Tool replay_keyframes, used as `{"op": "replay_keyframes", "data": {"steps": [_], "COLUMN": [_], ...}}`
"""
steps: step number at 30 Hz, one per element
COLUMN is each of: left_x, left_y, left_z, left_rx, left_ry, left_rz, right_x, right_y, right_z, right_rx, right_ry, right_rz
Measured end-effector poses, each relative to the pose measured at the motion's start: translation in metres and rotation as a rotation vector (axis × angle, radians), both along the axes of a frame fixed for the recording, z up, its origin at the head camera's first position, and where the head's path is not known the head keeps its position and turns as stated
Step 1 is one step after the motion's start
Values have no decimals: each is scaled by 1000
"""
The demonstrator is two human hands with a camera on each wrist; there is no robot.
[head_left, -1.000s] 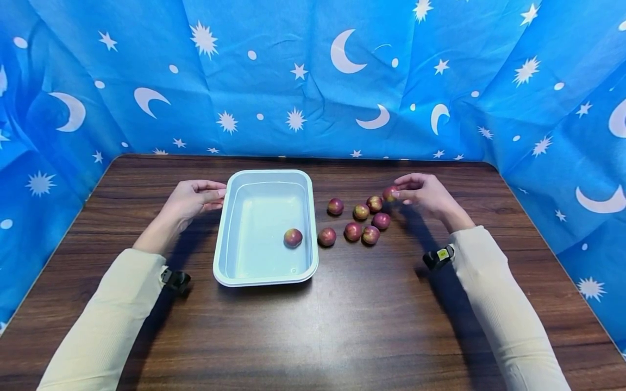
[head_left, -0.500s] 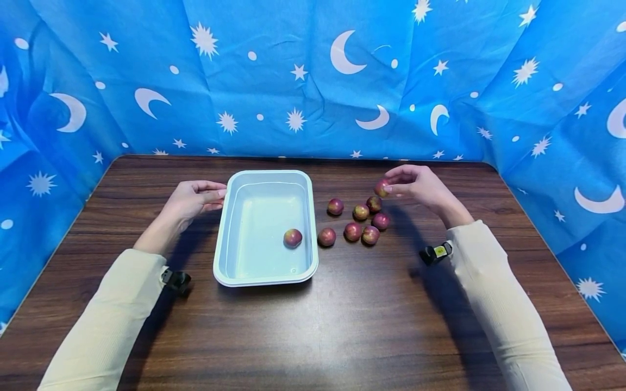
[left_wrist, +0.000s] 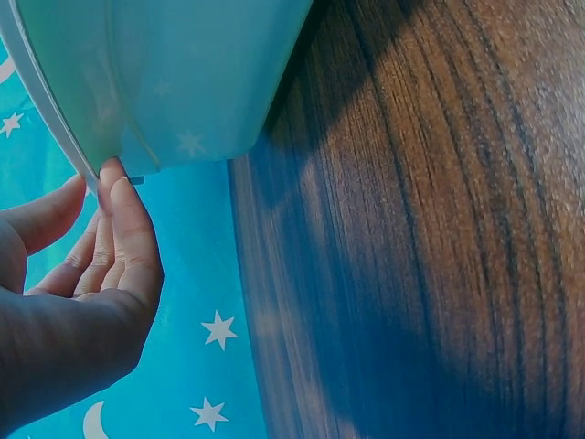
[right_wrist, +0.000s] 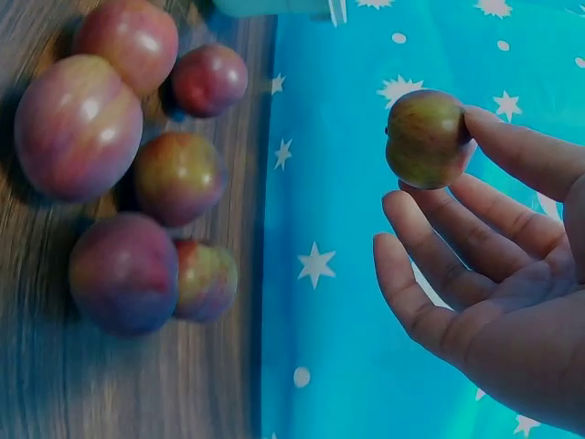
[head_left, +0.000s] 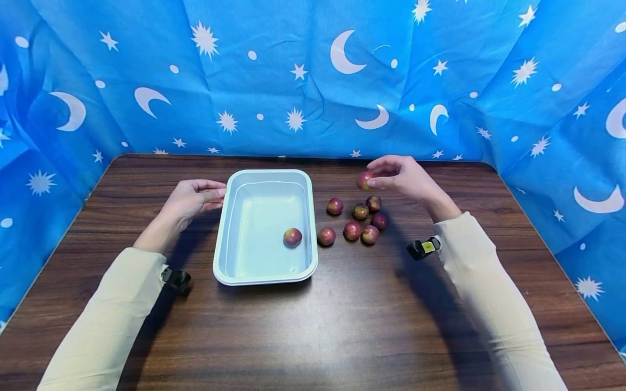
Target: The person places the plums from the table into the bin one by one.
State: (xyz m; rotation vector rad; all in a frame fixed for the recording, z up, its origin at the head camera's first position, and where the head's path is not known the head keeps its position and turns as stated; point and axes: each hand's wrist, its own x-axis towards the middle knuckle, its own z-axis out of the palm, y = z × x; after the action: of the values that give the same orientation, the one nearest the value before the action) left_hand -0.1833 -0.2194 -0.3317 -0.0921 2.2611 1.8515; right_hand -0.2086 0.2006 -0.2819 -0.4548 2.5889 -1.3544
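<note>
My left hand (head_left: 193,201) pinches the left rim of a pale rectangular plastic basin (head_left: 264,281); the left wrist view shows thumb and fingertips on either side of that rim (left_wrist: 57,119). A single plum (head_left: 292,237) lies inside, toward the basin's near right. My right hand (head_left: 403,179) holds another plum (right_wrist: 428,139) between thumb and fingertips, raised above the table behind the loose fruit. In the right wrist view the other fingers spread below it. Several red and yellowish plums (head_left: 352,231) lie loosely grouped on the table, right of the basin.
The dark wood-grain table (head_left: 313,336) ends at the back against a blue cloth (head_left: 303,81) printed with moons and stars. One plum (head_left: 326,236) sits close beside the basin's right wall. Black wrist cameras (head_left: 423,248) are strapped over both sleeves.
My right hand has lifted the plum and carried it left and toward the back, away from the others. The left hand and basin keep their place.
</note>
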Motion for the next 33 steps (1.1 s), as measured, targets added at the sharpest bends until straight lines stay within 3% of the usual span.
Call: {"op": "replay_keyframes", "data": {"steps": [20, 33], "left_x": [0, 1], "left_y": [0, 0], "left_z": [0, 1], "left_rx": [-11, -15], "left_ry": [8, 0], "left_rz": [-2, -1], "right_x": [7, 15], "right_y": [-49, -78], "right_z": [5, 5], "right_rx": [5, -59], "right_ry": [14, -13], "right_rz": [182, 275]}}
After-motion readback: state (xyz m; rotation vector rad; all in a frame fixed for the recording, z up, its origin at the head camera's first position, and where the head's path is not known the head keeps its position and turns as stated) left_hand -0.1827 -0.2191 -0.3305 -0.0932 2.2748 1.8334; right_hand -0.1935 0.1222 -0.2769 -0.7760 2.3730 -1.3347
